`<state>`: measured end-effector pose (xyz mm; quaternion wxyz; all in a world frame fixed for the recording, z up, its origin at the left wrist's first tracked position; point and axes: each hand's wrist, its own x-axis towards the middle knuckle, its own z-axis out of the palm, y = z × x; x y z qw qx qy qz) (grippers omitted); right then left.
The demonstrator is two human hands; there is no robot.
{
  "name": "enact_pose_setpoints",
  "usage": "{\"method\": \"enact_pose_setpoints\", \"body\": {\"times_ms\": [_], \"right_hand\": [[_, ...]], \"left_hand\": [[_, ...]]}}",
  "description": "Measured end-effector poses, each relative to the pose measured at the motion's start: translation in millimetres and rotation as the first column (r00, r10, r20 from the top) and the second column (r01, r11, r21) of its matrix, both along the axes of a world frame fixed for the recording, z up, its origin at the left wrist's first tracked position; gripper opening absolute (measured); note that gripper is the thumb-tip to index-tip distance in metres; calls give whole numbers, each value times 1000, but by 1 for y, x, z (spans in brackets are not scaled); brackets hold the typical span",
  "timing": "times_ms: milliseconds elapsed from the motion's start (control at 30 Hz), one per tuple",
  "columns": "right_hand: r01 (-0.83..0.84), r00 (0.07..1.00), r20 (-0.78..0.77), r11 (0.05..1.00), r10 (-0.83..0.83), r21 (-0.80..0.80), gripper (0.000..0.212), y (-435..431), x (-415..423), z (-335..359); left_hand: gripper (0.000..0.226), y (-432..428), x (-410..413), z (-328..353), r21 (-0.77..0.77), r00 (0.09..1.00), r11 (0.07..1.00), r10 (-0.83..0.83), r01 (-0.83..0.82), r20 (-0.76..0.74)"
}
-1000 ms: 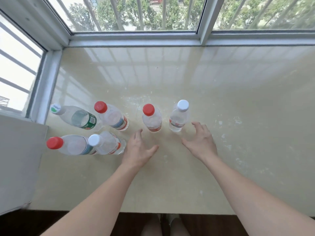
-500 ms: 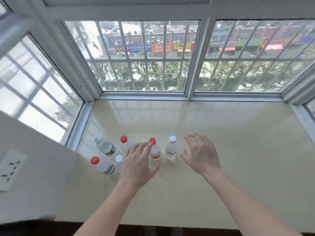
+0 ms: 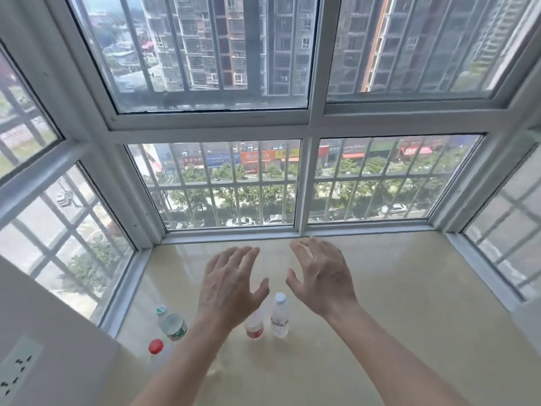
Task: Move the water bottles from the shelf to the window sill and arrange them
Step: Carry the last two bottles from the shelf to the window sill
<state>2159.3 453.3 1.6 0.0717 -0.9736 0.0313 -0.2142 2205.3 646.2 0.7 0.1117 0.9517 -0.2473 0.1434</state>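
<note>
Several clear water bottles stand on the beige window sill (image 3: 395,303). A white-capped bottle (image 3: 279,315) stands below my right hand. Beside it a red-labelled bottle (image 3: 254,325) is partly hidden by my left hand. Further left stands a green-labelled bottle (image 3: 171,323), and a red-capped bottle (image 3: 156,348) shows beside my left forearm. My left hand (image 3: 231,284) and my right hand (image 3: 320,276) hover above the bottles, fingers spread, holding nothing. Other bottles are hidden behind my left arm.
Barred windows (image 3: 228,183) with white frames close the sill at the back and on both sides. A white wall (image 3: 58,347) with a power socket (image 3: 17,367) stands at the lower left. The sill's right half is bare beige stone.
My view has tilted far upward, showing the upper windows. Both hands have lifted off the sill and away from the bottles, and now hover higher with spread fingers.
</note>
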Motion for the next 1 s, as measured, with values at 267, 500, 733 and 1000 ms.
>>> {"method": "enact_pose_setpoints", "body": {"times_ms": [267,500,733,1000], "right_hand": [[370,929,-27,929,-370,-3,48,-39,-72,1],[705,707,-52,708,-706,-25,48,-72,-194,2],[912,411,-38,411,-911,11,49,-75,-328,9],[979,193,18,193,-981,67,49,-84,-422,1]], "left_hand": [[65,-70,-7,10,-10,935,935,-353,354,13],[65,-152,-62,5,-76,751,750,-660,657,-28],[65,-224,-153,8,-107,490,487,-872,867,7],[64,-285,-244,5,-62,256,255,-967,965,15]]}}
